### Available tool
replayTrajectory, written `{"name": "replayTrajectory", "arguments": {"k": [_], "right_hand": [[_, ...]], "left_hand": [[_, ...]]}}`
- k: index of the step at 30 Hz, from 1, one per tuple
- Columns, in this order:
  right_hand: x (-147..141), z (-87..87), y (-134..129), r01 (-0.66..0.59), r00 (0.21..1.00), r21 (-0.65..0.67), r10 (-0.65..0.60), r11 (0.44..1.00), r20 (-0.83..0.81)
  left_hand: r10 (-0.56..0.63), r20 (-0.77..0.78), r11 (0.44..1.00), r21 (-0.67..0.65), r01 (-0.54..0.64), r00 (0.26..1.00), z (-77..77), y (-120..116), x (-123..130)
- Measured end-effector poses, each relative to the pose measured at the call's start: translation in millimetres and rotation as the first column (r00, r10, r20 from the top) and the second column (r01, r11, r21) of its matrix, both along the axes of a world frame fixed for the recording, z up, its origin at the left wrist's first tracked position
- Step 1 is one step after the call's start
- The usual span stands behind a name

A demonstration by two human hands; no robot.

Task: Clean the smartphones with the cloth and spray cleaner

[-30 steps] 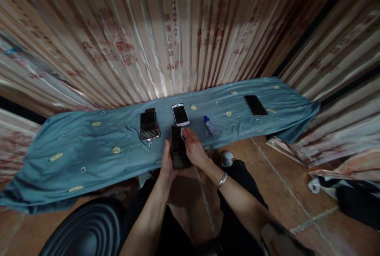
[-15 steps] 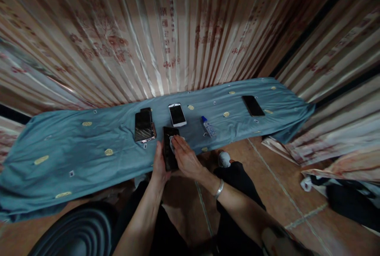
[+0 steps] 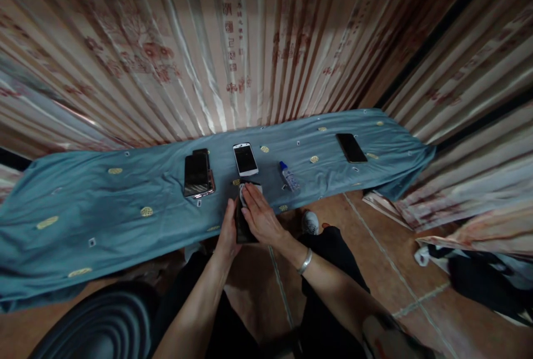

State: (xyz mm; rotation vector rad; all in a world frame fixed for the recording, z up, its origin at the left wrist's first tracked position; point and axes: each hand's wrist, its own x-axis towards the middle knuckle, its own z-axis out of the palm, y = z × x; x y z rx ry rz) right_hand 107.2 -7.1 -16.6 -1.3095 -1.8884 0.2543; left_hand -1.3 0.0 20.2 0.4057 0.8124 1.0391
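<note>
My left hand (image 3: 228,232) grips a dark smartphone (image 3: 243,227) by its left edge, over the front edge of the cloth. Across the phone's screen lies my right hand (image 3: 261,216), its fingers pressing a small white cloth (image 3: 243,195) on the upper part; most of that cloth is hidden under the fingers. Just beyond is a white smartphone (image 3: 245,159) with a dark screen. To its left rests a stack of dark phones (image 3: 197,175). A clear bottle with a blue cap (image 3: 290,177) lies to the right of my hands.
Another dark phone (image 3: 351,148) lies farther right on the blue-green cloth (image 3: 125,203) covering the long surface. Pleated, printed curtains (image 3: 266,43) hang behind it. At the lower left stands a black ribbed round stool (image 3: 100,325). Dark fabric (image 3: 478,281) lies at the right.
The held phone has shifted slightly right and tilted. My right hand with the white cloth has moved up the screen, toward its top edge.
</note>
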Motion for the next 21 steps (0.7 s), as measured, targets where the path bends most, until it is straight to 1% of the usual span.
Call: {"name": "replayTrajectory", "arguments": {"k": [2,4,8,11,14,18,21], "right_hand": [[-2,0.3,-2,-0.024,1.000,-0.006,0.024,1.000,0.003],[0,0.8,-2,-0.021,1.000,-0.016,0.021,1.000,0.002],[8,2.0,3,0.023,1.000,-0.028,-0.023,0.999,-0.006],[11,2.0,5,0.044,0.999,-0.035,-0.044,0.998,-0.008],[8,2.1,2,0.004,1.000,-0.031,-0.003,1.000,0.002],[0,4.6,-7,-0.065,0.997,-0.049,0.067,0.997,0.033],[-5,6.3,-14,-0.107,0.993,-0.069,0.110,0.992,0.049]], "left_hand": [[0.031,-0.013,1.000,0.002,-0.031,0.999,0.2,1,0],[0.037,-0.017,0.999,-0.011,-0.038,0.999,-0.3,0,0],[-0.018,-0.009,0.998,-0.060,0.017,1.000,-2.3,-5,5],[-0.027,-0.019,0.998,-0.058,0.026,0.999,-2.6,-7,7],[-0.008,-0.030,0.999,-0.046,0.006,1.000,-1.4,-5,7],[0.064,-0.049,0.997,-0.044,-0.066,0.997,-0.8,1,4],[0.101,-0.074,0.992,-0.063,-0.106,0.992,-3.3,5,0]]}}
